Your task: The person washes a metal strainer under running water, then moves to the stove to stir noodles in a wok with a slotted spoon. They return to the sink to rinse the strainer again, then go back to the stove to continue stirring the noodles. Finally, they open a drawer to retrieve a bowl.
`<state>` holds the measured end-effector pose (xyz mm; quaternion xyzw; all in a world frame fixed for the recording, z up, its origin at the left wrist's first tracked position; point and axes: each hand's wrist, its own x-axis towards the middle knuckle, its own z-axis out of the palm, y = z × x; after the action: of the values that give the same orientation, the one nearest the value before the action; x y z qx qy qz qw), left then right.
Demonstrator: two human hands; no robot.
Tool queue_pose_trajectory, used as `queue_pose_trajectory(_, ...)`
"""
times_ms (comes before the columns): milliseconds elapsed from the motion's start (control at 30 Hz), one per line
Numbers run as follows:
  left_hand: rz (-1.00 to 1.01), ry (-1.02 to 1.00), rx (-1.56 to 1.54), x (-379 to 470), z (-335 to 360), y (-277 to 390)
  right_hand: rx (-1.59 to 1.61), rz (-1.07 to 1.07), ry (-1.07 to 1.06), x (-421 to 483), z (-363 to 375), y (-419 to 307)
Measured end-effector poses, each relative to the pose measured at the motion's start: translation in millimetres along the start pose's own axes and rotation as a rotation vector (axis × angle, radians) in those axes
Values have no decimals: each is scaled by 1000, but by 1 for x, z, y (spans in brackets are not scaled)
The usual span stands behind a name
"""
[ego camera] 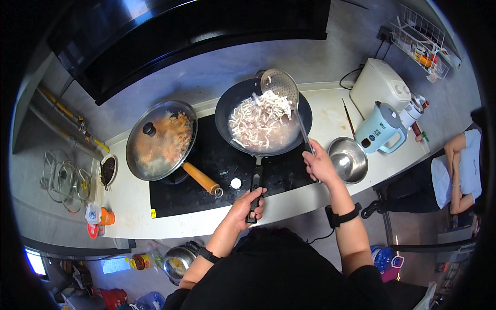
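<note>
My left hand (247,207) is closed around the black handle of a dark wok (228,91) on the right side of the cooktop. Pale strips of food (252,124), perhaps mushroom or meat, lie in cloudy liquid inside it. My right hand (319,162) grips the long metal handle of a perforated skimmer (279,83). The skimmer's round head is tilted at the wok's far right, just above a heap of the strips, with a few bits stuck on it. Left of the wok, a lidded pan (161,155) with a wooden handle holds orange-brown food under steamed glass.
A steel bowl (347,161) stands right of my right hand, beside a light blue kettle (381,128) and a cream appliance (381,87). The range hood (217,35) overhangs the back. A dish of dark food (109,169) sits far left. A person (457,170) with folded arms is at right.
</note>
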<state>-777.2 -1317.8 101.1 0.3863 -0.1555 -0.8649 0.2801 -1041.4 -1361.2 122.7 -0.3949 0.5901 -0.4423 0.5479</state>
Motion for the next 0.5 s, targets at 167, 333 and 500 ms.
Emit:
queue_pose_trajectory(167, -1, 4, -1, 0, 0, 0, -742, -287, 217, 31, -21, -18)
queue_pose_trajectory(333, -6, -11, -17, 0, -1, 1, -358, 82, -1, 47, -23, -26)
queue_pose_trajectory(500, -7, -10, -6, 0, 0, 1, 564, 413, -256, 31, -15, -14)
